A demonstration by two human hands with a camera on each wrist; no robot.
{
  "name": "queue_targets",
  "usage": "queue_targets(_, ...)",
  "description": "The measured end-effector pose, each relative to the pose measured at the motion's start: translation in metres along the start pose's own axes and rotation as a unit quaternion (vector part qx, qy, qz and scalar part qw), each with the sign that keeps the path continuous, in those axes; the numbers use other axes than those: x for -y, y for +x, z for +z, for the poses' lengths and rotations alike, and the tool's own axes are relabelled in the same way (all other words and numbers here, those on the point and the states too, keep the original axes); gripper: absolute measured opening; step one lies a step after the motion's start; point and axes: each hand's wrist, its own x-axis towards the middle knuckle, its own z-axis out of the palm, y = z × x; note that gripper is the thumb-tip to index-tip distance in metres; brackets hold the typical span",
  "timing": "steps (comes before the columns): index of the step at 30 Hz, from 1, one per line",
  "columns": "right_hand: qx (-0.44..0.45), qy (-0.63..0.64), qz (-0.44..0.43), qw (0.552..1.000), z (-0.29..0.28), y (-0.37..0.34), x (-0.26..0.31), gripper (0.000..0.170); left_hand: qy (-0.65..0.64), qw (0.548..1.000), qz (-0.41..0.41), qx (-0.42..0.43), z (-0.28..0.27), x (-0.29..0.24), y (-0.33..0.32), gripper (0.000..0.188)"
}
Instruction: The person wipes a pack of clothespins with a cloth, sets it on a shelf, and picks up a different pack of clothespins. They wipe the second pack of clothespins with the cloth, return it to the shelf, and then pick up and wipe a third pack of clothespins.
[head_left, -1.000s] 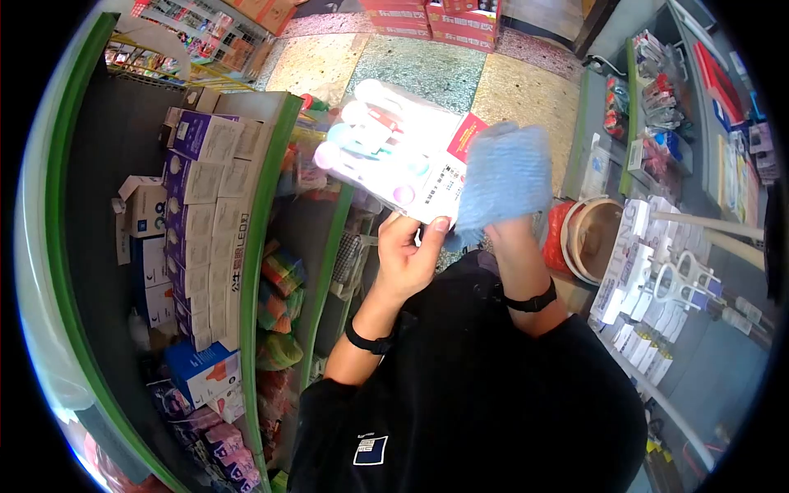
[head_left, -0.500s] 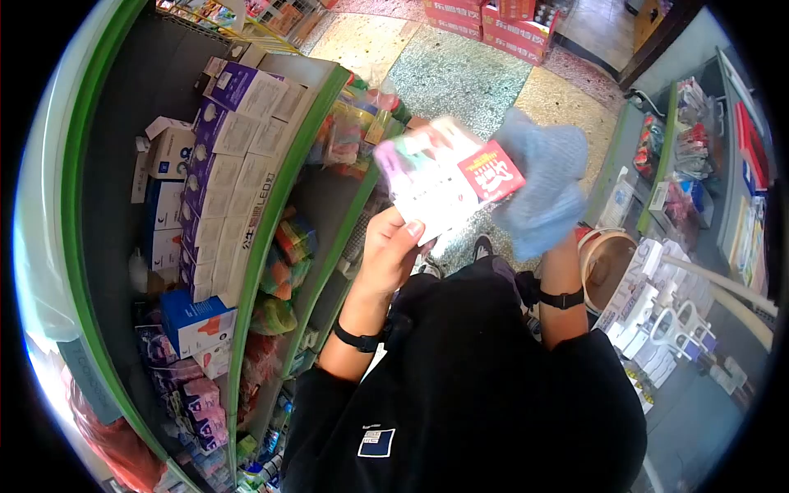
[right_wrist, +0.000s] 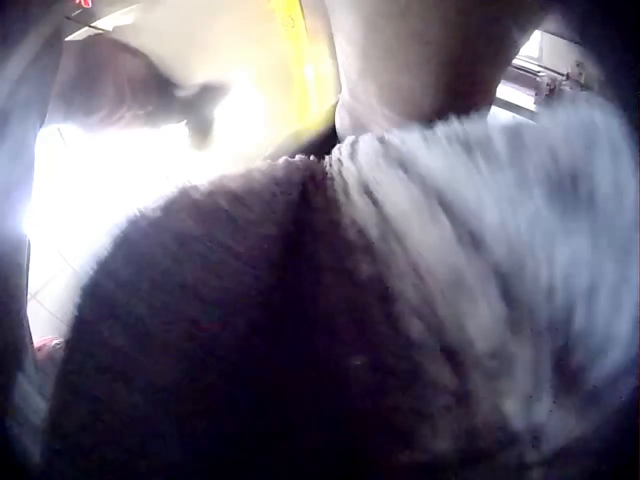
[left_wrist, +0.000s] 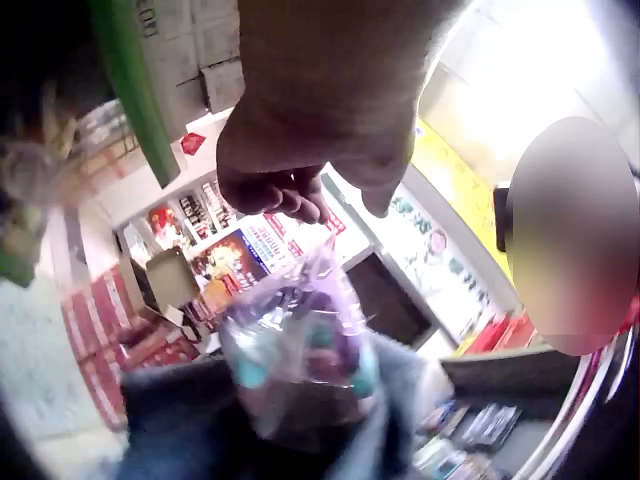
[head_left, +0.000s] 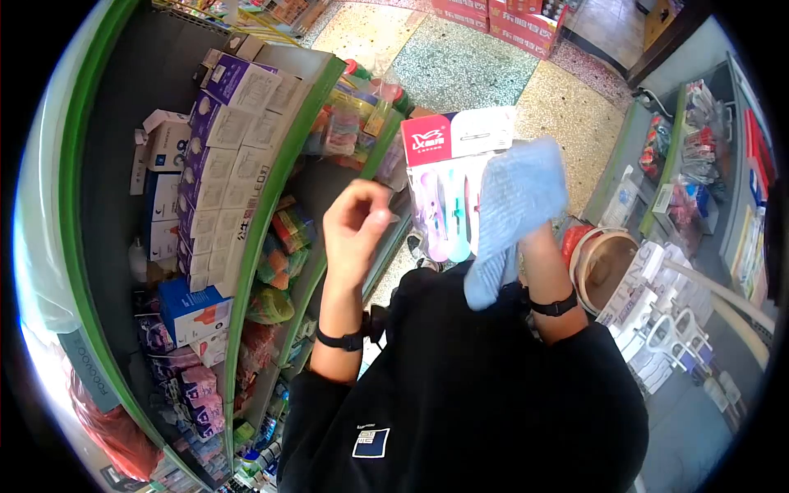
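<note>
In the head view, a clear package (head_left: 448, 201) of pastel-handled items hangs below its red and white card (head_left: 427, 137). A blue cloth (head_left: 526, 185) overlaps the package's right side and covers most of the right hand (head_left: 538, 238), whose fingers are hidden; cloth and package are held up there. The left hand (head_left: 353, 226) is off to the package's left, fingers loosely curled with a gap to the thumb. In the left wrist view, the left hand (left_wrist: 310, 170) is just above the crinkled plastic package (left_wrist: 300, 350). The cloth (right_wrist: 480, 260) fills much of the right wrist view.
Shelves with stacked purple and white boxes (head_left: 222, 164) stand at the left. Bagged goods (head_left: 353, 123) lie on the nearer shelf. At the right are a round wooden-looking tub (head_left: 604, 267) and hanging white-handled goods (head_left: 674, 333). Red cartons (head_left: 518, 29) sit on the floor ahead.
My left hand has let go of the package and moved left. The package has turned, with its card now uppermost, and is beside the cloth at the right hand. The cloth now hangs lower.
</note>
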Motion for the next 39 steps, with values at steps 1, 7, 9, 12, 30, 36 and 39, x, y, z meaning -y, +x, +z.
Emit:
queue_targets(1,0.001,0.065,0.028,0.997,0.006,0.0,0.007,0.027,-0.067,0.997,-0.023,0.021,0.013,-0.004,0.01,0.033)
queue_targets(7,0.102,0.259,0.11,0.954,-0.006,-0.005,-0.013,0.035,-0.231,0.949,-0.185,0.105,0.024,0.022,0.039,0.045)
queue_targets(9,0.073,0.195,0.11,0.972,-0.019,-0.009,-0.058,0.039,-0.385,0.892,-0.221,0.091,0.029,0.032,0.043,0.045)
queue_targets(12,-0.001,0.04,0.093,0.995,-0.035,-0.01,-0.059,0.046,-0.456,0.865,-0.183,0.1,0.023,0.042,0.042,0.046)
queue_targets(30,0.181,-0.316,-0.123,0.923,0.073,-0.001,0.079,0.066,-0.252,0.956,-0.093,-0.116,0.044,0.005,0.008,0.054)
queue_targets(36,0.109,-0.117,-0.099,0.982,0.071,0.015,0.058,0.088,-0.336,0.928,0.055,-0.15,0.019,-0.017,0.022,0.051)
queue_targets(39,-0.019,0.009,-0.091,0.996,0.085,0.027,0.081,0.078,-0.378,0.916,0.055,-0.124,0.018,-0.023,0.028,0.052)
